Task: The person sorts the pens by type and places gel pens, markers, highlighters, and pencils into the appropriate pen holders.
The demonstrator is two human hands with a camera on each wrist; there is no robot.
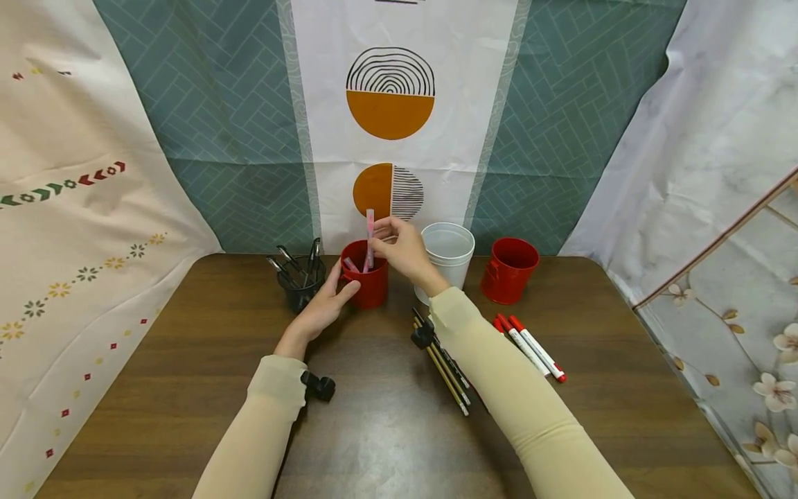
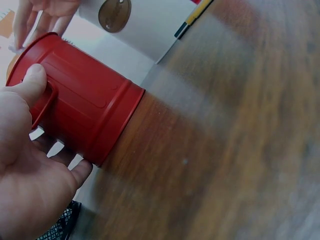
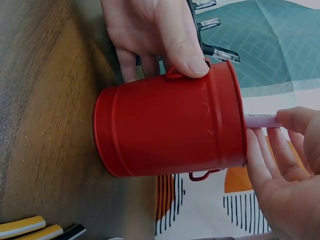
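Observation:
A small red metal bucket [image 1: 372,290] with side handles stands upright at the back of the table. My left hand [image 1: 320,310] steadies it, thumb on the near handle and fingers round the side in the left wrist view. Over the rim, my right hand [image 1: 406,254] pinches a slim pink stick [image 1: 370,223] with a pale end; its lower part is inside the bucket. Other pink sticks [image 1: 350,265] lean within the same bucket. In the right wrist view the pinched pink stick [image 3: 260,121] shows between the fingers and rim. Its exact kind is unclear.
A black mesh cup [image 1: 300,294] with black pens is left of the bucket. White buckets [image 1: 447,260] and a second red bucket [image 1: 509,270] stand to the right. Pencils [image 1: 445,371] and red-capped white markers [image 1: 537,346] lie in front, partly behind the right sleeve.

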